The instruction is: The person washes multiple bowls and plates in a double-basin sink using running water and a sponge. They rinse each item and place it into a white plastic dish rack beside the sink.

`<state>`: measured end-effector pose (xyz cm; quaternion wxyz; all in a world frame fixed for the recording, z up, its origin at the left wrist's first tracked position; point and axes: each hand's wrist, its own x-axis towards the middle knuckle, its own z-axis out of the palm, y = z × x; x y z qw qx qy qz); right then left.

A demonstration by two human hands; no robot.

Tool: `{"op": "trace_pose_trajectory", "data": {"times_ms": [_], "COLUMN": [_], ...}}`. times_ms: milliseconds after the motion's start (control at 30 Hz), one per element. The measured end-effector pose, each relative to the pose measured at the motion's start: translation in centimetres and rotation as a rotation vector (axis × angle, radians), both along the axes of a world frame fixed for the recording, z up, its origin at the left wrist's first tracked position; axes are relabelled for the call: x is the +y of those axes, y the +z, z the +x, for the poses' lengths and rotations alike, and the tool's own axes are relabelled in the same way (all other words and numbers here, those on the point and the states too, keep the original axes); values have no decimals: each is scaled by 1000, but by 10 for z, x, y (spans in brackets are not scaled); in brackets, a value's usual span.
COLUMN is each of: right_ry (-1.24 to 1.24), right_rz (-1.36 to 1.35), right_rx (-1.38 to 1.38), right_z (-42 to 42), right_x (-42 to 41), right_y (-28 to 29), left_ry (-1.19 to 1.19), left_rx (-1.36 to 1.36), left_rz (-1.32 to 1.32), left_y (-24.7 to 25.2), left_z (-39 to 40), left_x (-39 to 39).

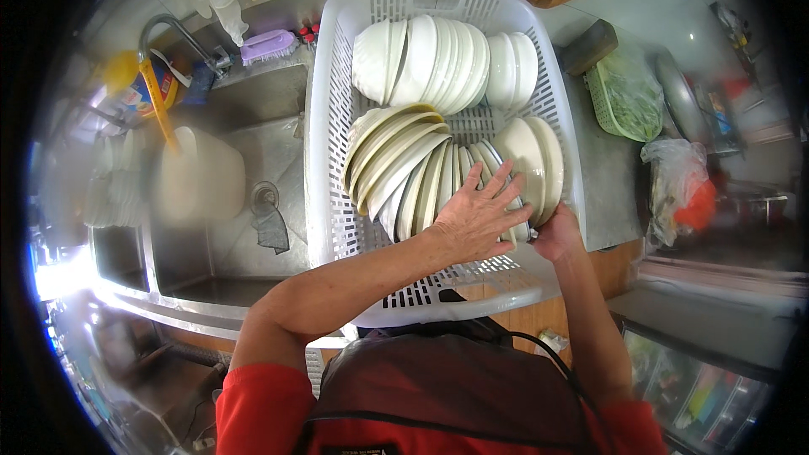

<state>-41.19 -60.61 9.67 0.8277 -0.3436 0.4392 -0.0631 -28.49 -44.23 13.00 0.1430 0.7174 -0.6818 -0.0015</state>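
Note:
A large white plastic basket (319, 139) holds rows of white bowls (436, 63) at its far side and a fanned row of plates and shallow bowls (404, 164) nearer me. My left hand (483, 218) lies with spread fingers across the right part of that nearer row. At the basket's right side, my right hand (556, 234) has its fingers at the lower edge of the rightmost cream-coloured dishes (537, 164). Its fingertips are partly hidden behind the dishes, so its grip does not show clearly.
Left of the basket is a steel sink (221, 265) with a faucet (152, 31), a whitish container (202, 174) and a grey cloth (270, 227). A purple brush (268, 45) lies behind it. On the right are a green basket of bagged greens (626, 95) and a plastic bag (676, 189).

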Motion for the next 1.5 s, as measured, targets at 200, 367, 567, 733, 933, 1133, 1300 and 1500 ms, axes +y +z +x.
{"op": "trace_pose_trajectory", "data": {"times_ms": [200, 367, 567, 733, 933, 1133, 1300, 1500], "right_ry": [49, 753, 771, 549, 579, 640, 631, 682], "right_rz": [-362, -1399, -1496, -1511, -1709, -1898, -1814, -2098], "right_rx": [185, 709, 519, 295, 231, 290, 324, 259], "right_z": [-22, -21, 7, 19, 18, 22, -11, -27], "right_x": [8, 32, 17, 38, 91, 129, 126, 218], "right_y": [18, 74, 111, 117, 126, 93, 72, 93], "left_ry": [24, 41, 22, 164, 346, 810, 1018, 972], "left_rx": [11, 37, 73, 109, 330, 352, 477, 659], "left_rz": [77, 52, -227, -457, -630, -420, -375, -262], "left_y": [2, -3, -14, -4, 25, 2, -35, -94], "left_z": [0, 1, -2, -12, -7, -2, -12, -35], "left_x": [-9, -3, -2, 40, 164, 340, 463, 494]}}
